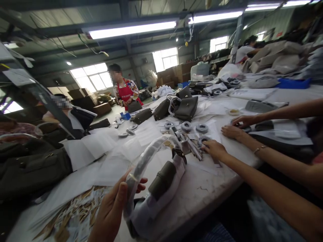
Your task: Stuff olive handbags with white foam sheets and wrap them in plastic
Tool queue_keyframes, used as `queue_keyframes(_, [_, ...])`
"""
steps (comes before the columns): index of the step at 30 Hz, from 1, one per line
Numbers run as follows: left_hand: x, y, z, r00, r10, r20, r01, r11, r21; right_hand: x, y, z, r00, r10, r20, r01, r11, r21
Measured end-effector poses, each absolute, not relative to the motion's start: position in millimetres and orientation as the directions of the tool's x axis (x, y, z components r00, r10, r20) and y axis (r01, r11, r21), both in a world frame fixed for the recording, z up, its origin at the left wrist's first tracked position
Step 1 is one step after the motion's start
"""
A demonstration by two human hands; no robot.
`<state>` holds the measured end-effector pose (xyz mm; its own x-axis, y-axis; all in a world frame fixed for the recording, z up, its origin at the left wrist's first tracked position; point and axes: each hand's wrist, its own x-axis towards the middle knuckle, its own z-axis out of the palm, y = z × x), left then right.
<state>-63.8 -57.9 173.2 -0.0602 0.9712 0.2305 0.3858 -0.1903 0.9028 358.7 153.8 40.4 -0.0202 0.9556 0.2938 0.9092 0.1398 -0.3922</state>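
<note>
Left hand (111, 208) clenched around wrapped bag handle (143, 161), bag (153, 205) lying just beyond on surface (202, 191). Right hand (214, 148) fingers down beside tape rolls (202, 128), grasp unclear. Best keep handle steady, wrap unwrinkled.

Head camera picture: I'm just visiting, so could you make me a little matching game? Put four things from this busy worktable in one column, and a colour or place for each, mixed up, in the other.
Things:
1. wrapped handle
2. tape rolls
3. apron
4. grey handbag

Colour or place:
A. red, worn by a person at the far end
B. gripped by the left hand
C. standing mid-table
D. lying flat in a row beyond the right hand

Pairs: 1-B, 2-D, 3-A, 4-C.
</note>
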Motion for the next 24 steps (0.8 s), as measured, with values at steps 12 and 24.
queue_keyframes(12, [-51, -43, 213, -0.020, 0.996, 0.083, 0.235, -0.076, 0.969, 262, 5, 119, 0.065, 0.980, 0.187, 0.268, 0.163, -0.949])
queue_keyframes(24, [-38, -31, 230, 0.035, 0.980, 0.198, 0.253, -0.201, 0.946, 120, -12, 159, -0.297, 0.941, 0.160, -0.491, -0.007, -0.871])
